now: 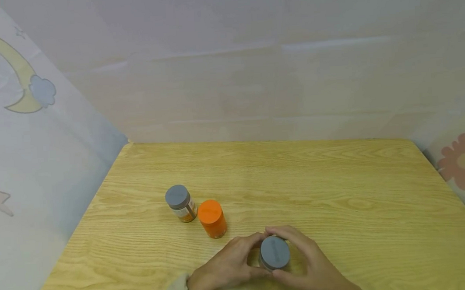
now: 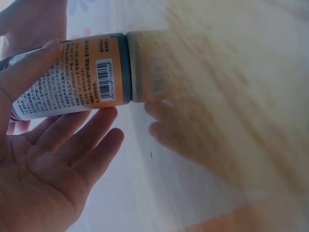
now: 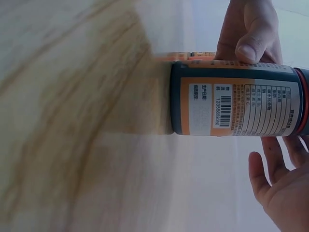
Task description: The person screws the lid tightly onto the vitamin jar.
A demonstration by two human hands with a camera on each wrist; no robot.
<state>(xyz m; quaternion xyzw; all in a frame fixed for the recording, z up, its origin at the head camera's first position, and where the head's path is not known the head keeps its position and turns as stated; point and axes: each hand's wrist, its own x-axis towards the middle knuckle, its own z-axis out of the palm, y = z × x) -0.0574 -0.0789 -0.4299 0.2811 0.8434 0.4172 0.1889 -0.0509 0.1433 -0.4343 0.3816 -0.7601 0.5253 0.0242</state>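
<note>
A printed jar with a grey lid (image 1: 275,251) stands upright on the table between my two hands. My left hand (image 1: 231,263) grips its body from the left; in the left wrist view, the thumb (image 2: 31,72) lies along the orange-and-white label (image 2: 91,75) with its barcode. From the right, my right hand (image 1: 313,263) curls its fingers and thumb round the jar near the lid. The right wrist view shows the right hand's fingers (image 3: 275,164) at the lid end, while the left thumb (image 3: 248,52) presses the body. The lid's top is partly hidden in both wrist views.
Left of the hands, an orange jar (image 1: 212,218) stands beside another grey-lidded jar (image 1: 179,200). The wooden table (image 1: 317,180) meets a pale sheet wall (image 1: 253,87) at the back, with printed side walls left and right.
</note>
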